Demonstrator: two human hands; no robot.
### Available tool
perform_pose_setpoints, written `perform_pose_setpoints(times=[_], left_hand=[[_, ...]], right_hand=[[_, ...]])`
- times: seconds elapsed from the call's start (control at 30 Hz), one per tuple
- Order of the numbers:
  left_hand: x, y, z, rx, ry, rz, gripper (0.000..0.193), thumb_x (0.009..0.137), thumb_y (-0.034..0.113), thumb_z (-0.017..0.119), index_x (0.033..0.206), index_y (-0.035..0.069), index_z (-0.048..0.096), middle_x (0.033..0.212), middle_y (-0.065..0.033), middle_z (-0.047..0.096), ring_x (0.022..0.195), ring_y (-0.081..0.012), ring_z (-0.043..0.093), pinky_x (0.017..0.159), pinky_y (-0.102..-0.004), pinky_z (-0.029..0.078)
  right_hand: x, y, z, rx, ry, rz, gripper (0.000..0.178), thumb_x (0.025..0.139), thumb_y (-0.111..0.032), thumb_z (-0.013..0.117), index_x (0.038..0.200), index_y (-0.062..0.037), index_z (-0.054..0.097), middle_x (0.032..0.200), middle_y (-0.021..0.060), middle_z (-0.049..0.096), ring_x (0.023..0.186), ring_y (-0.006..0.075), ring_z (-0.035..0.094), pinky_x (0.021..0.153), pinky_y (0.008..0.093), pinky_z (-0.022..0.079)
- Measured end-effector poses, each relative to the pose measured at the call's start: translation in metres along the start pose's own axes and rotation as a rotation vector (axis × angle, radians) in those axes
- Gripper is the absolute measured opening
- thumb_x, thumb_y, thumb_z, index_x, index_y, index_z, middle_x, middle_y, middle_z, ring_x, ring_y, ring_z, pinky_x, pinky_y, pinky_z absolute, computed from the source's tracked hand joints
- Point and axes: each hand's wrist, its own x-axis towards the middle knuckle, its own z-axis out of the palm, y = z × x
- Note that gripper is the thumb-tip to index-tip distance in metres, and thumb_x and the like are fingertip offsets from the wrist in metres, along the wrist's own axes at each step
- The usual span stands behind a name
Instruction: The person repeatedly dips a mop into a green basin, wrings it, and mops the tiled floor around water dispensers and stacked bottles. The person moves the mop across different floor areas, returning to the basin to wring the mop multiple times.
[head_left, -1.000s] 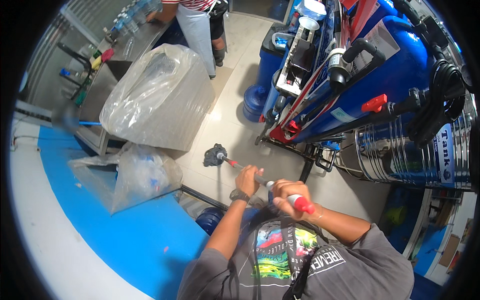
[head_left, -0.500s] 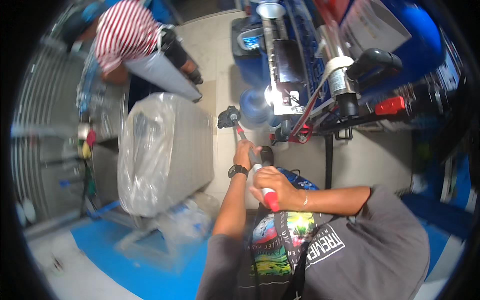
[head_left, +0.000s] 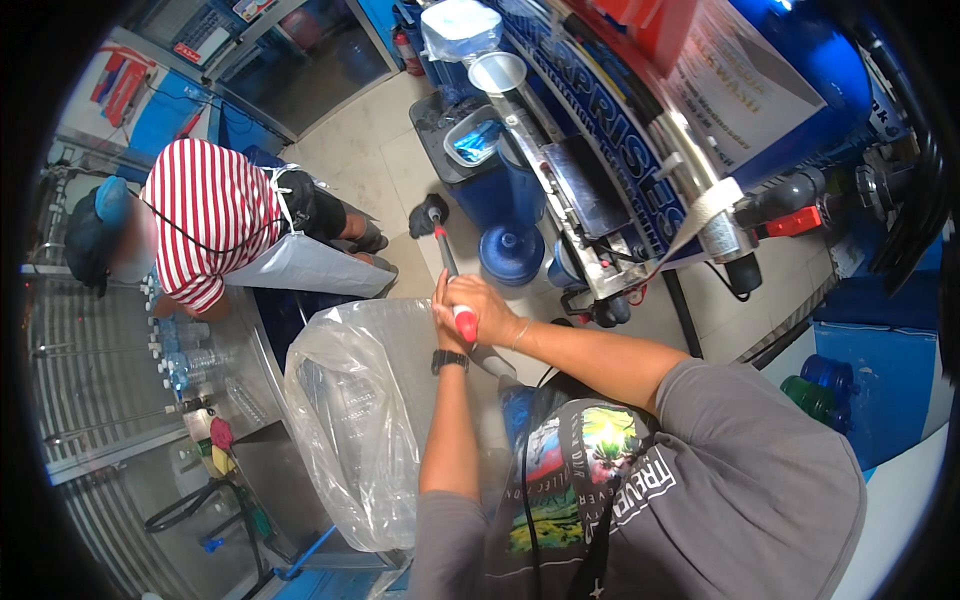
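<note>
A mop with a grey-and-red handle (head_left: 446, 256) slants away from me, its dark head (head_left: 428, 216) on the tiled floor. My right hand (head_left: 480, 308) is closed round the upper handle, just behind the red end cap (head_left: 466, 325). Slightly farther down the handle, my left hand (head_left: 441, 305) grips it too, partly covered by the right. A large block wrapped in clear plastic (head_left: 350, 410) stands close beside my left forearm. To the right of the mop, a blue water jug (head_left: 511, 252) rests on the floor.
At the left, a co-worker in a striped shirt (head_left: 205, 205) bends over a counter with clear bottles (head_left: 190, 368). A dark bin (head_left: 458, 150) stands beyond the jug. Steel machinery (head_left: 585, 195) runs along the right. At the back is a glass door (head_left: 305, 65).
My view has swung, bringing the door into sight. The mop head has shifted away from the jug, toward the co-worker's side. My hands are closer together on the handle.
</note>
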Motion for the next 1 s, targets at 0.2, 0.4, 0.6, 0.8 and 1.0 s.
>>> perform_pose_setpoints(times=[0.2,0.4,0.6,0.8,1.0], left_hand=[[0.051,0.048,-0.045,0.969,-0.105,0.117,0.072,0.100,0.030,0.073,0.167,0.014,0.051,0.141,-0.0206,0.065,0.133,-0.0386,0.062,0.118,-0.0468,0.049],[0.068,0.101,-0.042,1.006,-0.213,0.297,0.062,0.088,0.013,0.076,0.149,0.014,0.067,0.141,-0.0202,0.064,0.141,-0.0417,0.057,0.118,-0.0503,0.048],[0.107,0.097,-0.024,0.874,-0.573,0.472,0.021,0.090,0.023,0.089,0.089,0.009,0.074,0.108,-0.0121,0.077,0.104,-0.0375,0.074,0.097,-0.0496,0.056],[0.172,0.094,-0.025,1.022,-0.793,0.491,0.036,0.098,0.030,0.084,0.075,0.009,0.065,0.071,-0.0098,0.065,0.068,-0.0368,0.068,0.063,-0.0494,0.054],[0.266,0.117,-0.050,1.093,-0.698,0.481,0.037,0.102,0.031,0.079,0.076,0.010,0.062,0.077,-0.0114,0.067,0.077,-0.0378,0.070,0.069,-0.0508,0.054]], right_hand=[[0.032,0.030,0.049,0.009,-0.032,0.054,0.028,0.104,-0.028,0.074,0.094,-0.0034,0.064,0.095,0.0173,0.068,0.097,0.0416,0.065,0.098,0.0516,0.050],[0.056,-0.047,0.037,0.053,0.086,0.211,0.021,0.097,-0.014,0.083,0.093,-0.0045,0.064,0.094,0.0124,0.067,0.093,0.0366,0.067,0.092,0.0451,0.050],[0.080,-0.110,-0.014,0.195,-0.115,0.220,0.030,0.094,-0.015,0.088,0.083,-0.0076,0.062,0.088,0.0098,0.068,0.091,0.0333,0.069,0.105,0.0501,0.053],[0.125,-0.074,-0.021,0.307,-0.118,0.049,0.038,0.093,-0.006,0.086,0.072,-0.0075,0.054,0.074,0.0090,0.057,0.078,0.0321,0.061,0.091,0.0453,0.055],[0.210,-0.011,-0.004,0.238,-0.147,0.038,0.034,0.093,-0.006,0.082,0.073,-0.0064,0.054,0.074,0.0113,0.055,0.074,0.0346,0.057,0.078,0.0451,0.047]])
